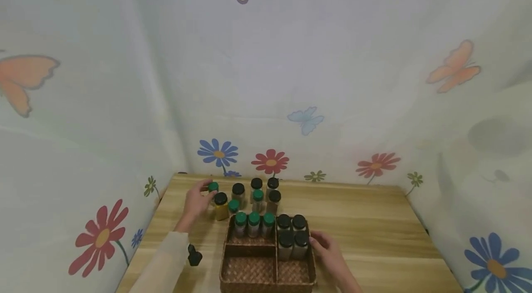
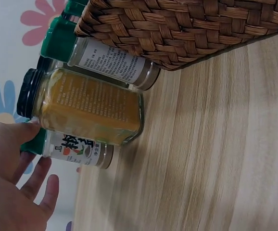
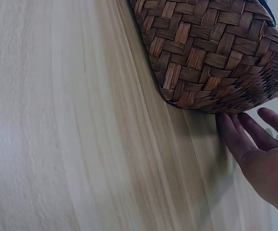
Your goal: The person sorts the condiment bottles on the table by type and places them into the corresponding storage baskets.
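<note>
My left hand (image 1: 198,200) reaches to the far left group of jars and pinches the green cap of a spice jar (image 2: 76,149) between thumb and fingers. That jar stands upright, partly hidden behind a black-capped jar of yellow powder (image 2: 91,103). At the right side of a woven basket (image 1: 249,250), my right hand (image 1: 330,252) rests its fingertips against the outer wall, thumb near the rim. Inside the basket, several green-capped jars (image 1: 254,224) stand in the far left compartment. Several black-capped jars (image 1: 285,244) fill the far part of the right compartment.
Behind the basket stand more jars with black caps (image 1: 238,190) and green caps (image 1: 258,197). A small black object (image 1: 194,255) lies by the left sleeve. The wooden table (image 1: 365,224) meets a flower-printed curtain (image 1: 353,122) at the back and sides.
</note>
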`<action>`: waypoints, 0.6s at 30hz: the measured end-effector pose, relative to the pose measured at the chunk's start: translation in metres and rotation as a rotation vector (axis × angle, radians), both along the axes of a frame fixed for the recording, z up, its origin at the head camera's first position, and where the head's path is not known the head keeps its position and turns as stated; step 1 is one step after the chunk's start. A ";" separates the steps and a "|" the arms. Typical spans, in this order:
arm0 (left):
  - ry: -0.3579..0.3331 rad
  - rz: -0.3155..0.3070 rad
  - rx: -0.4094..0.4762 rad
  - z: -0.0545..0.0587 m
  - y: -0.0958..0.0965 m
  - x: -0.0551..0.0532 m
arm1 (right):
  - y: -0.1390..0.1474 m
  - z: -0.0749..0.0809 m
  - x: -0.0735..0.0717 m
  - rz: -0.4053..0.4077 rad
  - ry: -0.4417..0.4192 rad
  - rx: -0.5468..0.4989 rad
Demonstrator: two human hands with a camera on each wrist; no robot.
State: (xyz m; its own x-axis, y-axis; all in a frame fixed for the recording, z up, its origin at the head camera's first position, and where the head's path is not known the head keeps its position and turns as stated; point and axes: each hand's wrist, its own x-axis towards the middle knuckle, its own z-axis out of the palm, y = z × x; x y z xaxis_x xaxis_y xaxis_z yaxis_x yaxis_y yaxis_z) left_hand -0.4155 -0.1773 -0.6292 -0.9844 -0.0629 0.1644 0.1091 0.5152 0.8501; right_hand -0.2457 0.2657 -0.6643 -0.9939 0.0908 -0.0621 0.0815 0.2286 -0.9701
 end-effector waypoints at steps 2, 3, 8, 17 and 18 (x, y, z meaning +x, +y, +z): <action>0.013 0.018 -0.007 0.000 -0.002 0.002 | 0.000 -0.001 0.002 0.001 -0.007 -0.011; 0.021 0.026 -0.009 0.001 -0.002 0.003 | 0.000 -0.001 0.002 0.003 -0.011 -0.016; 0.092 0.043 -0.056 0.012 -0.017 0.015 | -0.002 -0.001 0.003 -0.001 -0.015 -0.021; 0.168 -0.049 -0.195 0.066 -0.040 0.049 | -0.002 -0.002 0.004 -0.018 -0.027 -0.048; 0.168 -0.061 -0.206 0.072 -0.041 0.053 | -0.002 -0.001 0.005 -0.015 -0.025 -0.048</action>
